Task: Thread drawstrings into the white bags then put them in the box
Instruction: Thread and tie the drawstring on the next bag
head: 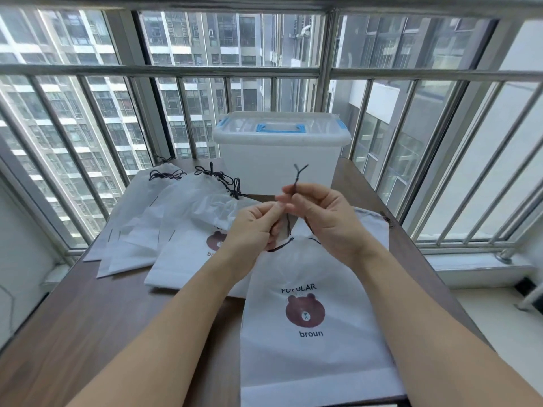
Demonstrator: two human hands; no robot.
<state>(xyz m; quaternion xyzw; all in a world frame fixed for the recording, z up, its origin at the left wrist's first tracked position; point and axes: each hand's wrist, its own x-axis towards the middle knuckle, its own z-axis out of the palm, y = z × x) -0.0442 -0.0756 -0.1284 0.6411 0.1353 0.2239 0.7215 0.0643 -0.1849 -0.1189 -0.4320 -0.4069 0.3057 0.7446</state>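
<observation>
Dark drawstring point(297, 183): pinched in my right hand point(329, 218), two ends sticking up; my left hand point(252, 227) pinches its lower run. White bag point(311, 333), bear print: flat at the table's point(88, 333) near edge, under both hands. Further white bags point(152, 218), fanned: left edge. Lidded white box point(279, 154), blue handle: far edge.

Head-worn view, angled down, close over table point(88, 304)

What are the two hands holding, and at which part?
Both hands, left and right, pinch the dark drawstring of the nearest white bag near its two loose ends, above the bag's mouth.
</observation>
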